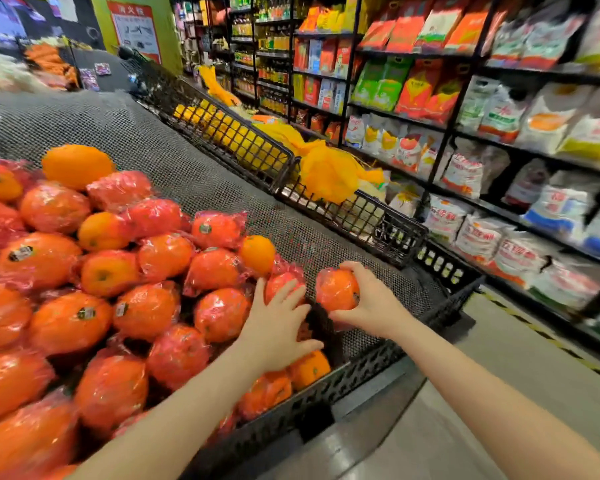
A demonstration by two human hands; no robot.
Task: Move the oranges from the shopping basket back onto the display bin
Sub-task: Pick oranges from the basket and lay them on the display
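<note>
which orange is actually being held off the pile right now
The wrapped orange in the right hand, gripped at the bin's near right corner. The left hand only lies spread over oranges in the pile.

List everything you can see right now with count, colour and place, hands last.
wrapped oranges: a large pile, too many to count, orange in red film, left and centre of the display bin
bare oranges: at least four, plain orange, scattered on the pile
held orange: one, red-wrapped, above the bin's near right corner
display bin: one, black perforated rim with grey mesh liner, lower left
neighbouring crates: black, behind the bin, holding yellow goods
shelves: black racks of packaged bags, right side
shopping basket: not in view
left hand: spread open, resting on the oranges
right hand: gripping the held orange
</note>
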